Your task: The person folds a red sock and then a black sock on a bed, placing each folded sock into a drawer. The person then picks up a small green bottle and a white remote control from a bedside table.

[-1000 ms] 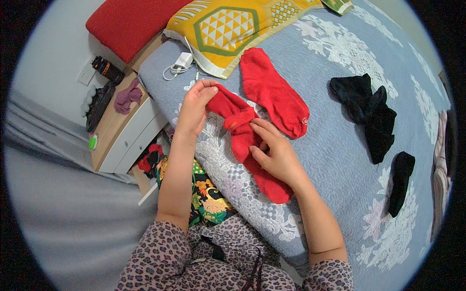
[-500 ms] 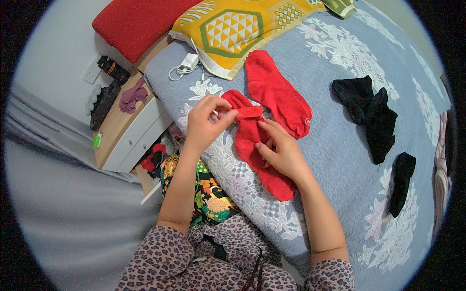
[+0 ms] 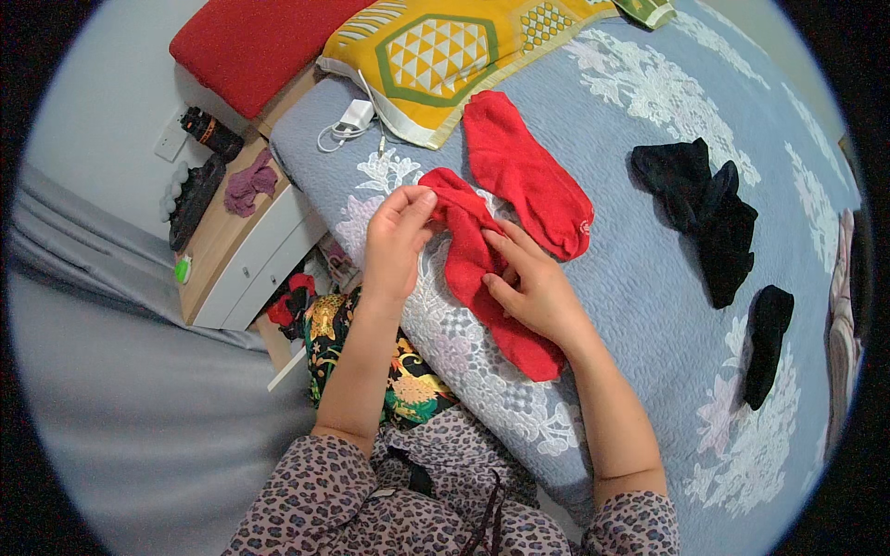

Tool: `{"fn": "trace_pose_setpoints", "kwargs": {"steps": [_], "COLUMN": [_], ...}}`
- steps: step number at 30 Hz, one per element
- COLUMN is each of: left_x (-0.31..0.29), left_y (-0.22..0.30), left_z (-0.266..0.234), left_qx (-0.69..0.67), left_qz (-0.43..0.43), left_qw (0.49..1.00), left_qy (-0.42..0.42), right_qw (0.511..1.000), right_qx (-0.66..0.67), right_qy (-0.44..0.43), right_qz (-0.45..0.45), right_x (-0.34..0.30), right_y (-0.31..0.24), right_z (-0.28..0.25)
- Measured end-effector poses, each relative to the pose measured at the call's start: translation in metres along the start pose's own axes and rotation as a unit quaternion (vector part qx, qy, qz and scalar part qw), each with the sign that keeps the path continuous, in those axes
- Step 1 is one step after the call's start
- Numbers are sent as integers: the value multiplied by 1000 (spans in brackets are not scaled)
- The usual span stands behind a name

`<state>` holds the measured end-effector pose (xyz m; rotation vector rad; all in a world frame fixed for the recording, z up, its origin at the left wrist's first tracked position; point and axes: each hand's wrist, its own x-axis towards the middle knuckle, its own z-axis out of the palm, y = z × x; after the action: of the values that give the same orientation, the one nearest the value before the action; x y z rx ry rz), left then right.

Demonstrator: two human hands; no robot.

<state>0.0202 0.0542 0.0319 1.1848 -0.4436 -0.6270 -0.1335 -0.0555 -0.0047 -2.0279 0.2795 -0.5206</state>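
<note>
Left hand pinching a red sock near its bunched end, right hand touching it, grip parted, long axis slanting from upper left, flat end pointing lower right.

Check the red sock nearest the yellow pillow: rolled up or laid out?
Laid out: that red sock lies stretched across the bedspread, its long outline showing beyond the right hand. Can't tell whether it's doubled.

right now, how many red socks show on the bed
2 clearly visible: the near sock, touching both hands; the far sock, by the pillow. More may be layered underneath.
</note>
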Motion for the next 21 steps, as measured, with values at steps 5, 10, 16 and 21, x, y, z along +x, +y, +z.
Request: {"fn": "trace_pose_setpoints", "kwargs": {"steps": [5, 10, 16, 21], "left_x": [2, 5, 7, 9], "left_y": [23, 35, 27, 28], "left_z": [-10, -16, -29, -40], "left_qx": [-8, 397, 476, 379], "left_qz": [-19, 7, -59, -25], "left_qw": [995, 911, 824, 876], "left_qy": [-96, -115, -302, -297], "right_qw": [1000, 1000, 1000, 999], "right_qx": [-2, -6, 2, -6], "right_qy": [-15, -25, -13, -14], "right_qz": [-7, -16, -17, -36], "right_x": [0, 0, 1, 1], "right_y": [-6, -7, -4, -4], "right_z": [-4, -4, -2, -3]}}
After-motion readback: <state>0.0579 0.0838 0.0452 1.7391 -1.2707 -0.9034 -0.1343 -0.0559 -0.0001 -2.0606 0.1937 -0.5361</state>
